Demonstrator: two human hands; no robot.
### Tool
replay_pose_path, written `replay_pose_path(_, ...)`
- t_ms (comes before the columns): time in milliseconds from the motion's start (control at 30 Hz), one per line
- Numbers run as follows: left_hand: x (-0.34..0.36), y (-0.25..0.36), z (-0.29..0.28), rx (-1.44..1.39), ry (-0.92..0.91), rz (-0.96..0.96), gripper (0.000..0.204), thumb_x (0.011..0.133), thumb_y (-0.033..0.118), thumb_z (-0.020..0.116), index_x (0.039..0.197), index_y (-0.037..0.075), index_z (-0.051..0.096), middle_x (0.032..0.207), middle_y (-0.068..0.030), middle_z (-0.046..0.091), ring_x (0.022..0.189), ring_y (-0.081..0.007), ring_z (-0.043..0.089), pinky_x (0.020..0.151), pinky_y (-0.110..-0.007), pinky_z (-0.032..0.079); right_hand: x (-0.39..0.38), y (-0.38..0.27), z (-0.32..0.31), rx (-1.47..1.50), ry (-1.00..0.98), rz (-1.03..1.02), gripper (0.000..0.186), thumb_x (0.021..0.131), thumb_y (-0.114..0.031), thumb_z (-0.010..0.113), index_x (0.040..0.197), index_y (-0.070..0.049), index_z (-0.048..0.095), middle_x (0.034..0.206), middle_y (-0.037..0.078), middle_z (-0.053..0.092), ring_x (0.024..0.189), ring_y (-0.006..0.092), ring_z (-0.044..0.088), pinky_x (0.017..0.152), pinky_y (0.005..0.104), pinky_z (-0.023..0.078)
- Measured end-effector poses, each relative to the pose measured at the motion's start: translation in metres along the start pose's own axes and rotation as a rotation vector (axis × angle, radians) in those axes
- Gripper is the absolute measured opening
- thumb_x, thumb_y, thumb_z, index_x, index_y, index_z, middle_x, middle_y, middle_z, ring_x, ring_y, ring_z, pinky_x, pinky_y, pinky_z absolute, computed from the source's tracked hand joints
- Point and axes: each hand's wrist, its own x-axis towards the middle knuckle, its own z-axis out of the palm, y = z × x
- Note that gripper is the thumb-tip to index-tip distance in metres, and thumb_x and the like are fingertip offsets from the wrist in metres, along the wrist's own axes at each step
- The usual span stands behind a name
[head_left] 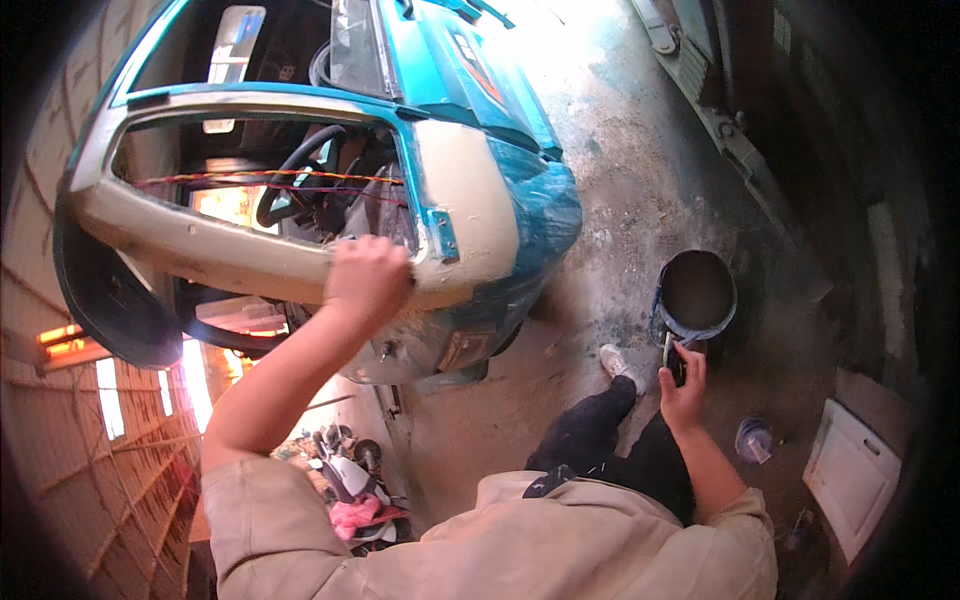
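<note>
Turquoise cab (500, 110): it stood at the upper left of my head view, and large beige patches covered its side and front corner.
Window frame (230, 262): it was beige along the lower edge, and through its opening I saw a dark steering wheel (282, 172) and red and yellow wires (230, 176) stretched across.
Left hand (370, 280): its fingers were bent, and it rested on the lower part of the window frame, near the front corner of the opening. I could not tell if something was under the palm.
Right hand (683, 395): it was narrow, and held a small dark thing (677, 370) between the thumb and the fingers, just beside the bucket.
Bucket (700, 333): it was dark and round, and stood upright on the concrete floor (640, 210). Its inside was too dark for me to read.
Person: a tan shirt (600, 530) filled the bottom of my view, with dark trousers (585, 430) and one pale shoe (617, 362) to the lower left of the bucket.
Right side: I saw a small tub (754, 441) on the floor, and near it a white panel (850, 480).
Lower left: some pink cloth (355, 515) lay among mixed objects.
</note>
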Motion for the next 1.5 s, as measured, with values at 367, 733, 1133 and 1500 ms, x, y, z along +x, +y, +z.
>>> replay_pose_path(367, -0.024, -0.049, -0.047, 0.027, 0.239, 0.198, 0.069, 0.064, 0.027, 0.088, 0.13, 0.018, 0.067, 0.136, -0.014, 0.062, 0.133, -0.0415, 0.056, 0.108, -0.054, 0.047, 0.059, -0.105, 0.155, 0.322, -0.073, 0.083, 0.055, 0.102, -0.046, 0.072, 0.137, -0.005, 0.06, 0.13, 0.018, 0.06, 0.123, 0.035, 0.06, 0.107, 0.0437, 0.048)
replay_pose_path(733, -0.014, -0.034, -0.004, 0.266, 0.22, 0.335, 0.01, 0.084, 0.02, 0.071, 0.092, 0.013, 0.069, 0.079, -0.004, 0.062, 0.084, -0.0237, 0.063, 0.08, -0.04, 0.049, 0.116, -0.194, 0.297, 0.267, 0.125, 0.009, 0.057, 0.101, -0.045, 0.072, 0.145, -0.012, 0.059, 0.128, 0.016, 0.062, 0.12, 0.0394, 0.06, 0.104, 0.0494, 0.05)
replay_pose_path(1133, -0.004, -0.025, 0.014, 0.273, 0.328, 0.41, 0.012, 0.082, 0.017, 0.067, 0.071, 0.013, 0.067, 0.076, -0.0037, 0.062, 0.081, -0.0219, 0.061, 0.082, -0.038, 0.047, 0.09, -0.213, 0.326, 0.293, 0.23, 0.04, 0.043, 0.101, -0.037, 0.073, 0.135, -0.01, 0.075, 0.124, 0.018, 0.063, 0.112, 0.0388, 0.064, 0.099, 0.0471, 0.053)
replay_pose_path(1500, -0.006, -0.02, 0.012, 0.363, 0.314, 0.336, 0.018, 0.084, 0.023, 0.074, 0.075, 0.012, 0.062, 0.078, -0.0062, 0.057, 0.083, -0.0255, 0.06, 0.083, -0.042, 0.048, 0.1, -0.223, 0.302, 0.171, 0.091, 0.058, 0.045, 0.103, -0.037, 0.068, 0.14, -0.011, 0.072, 0.125, 0.023, 0.06, 0.113, 0.0413, 0.062, 0.099, 0.0491, 0.053)
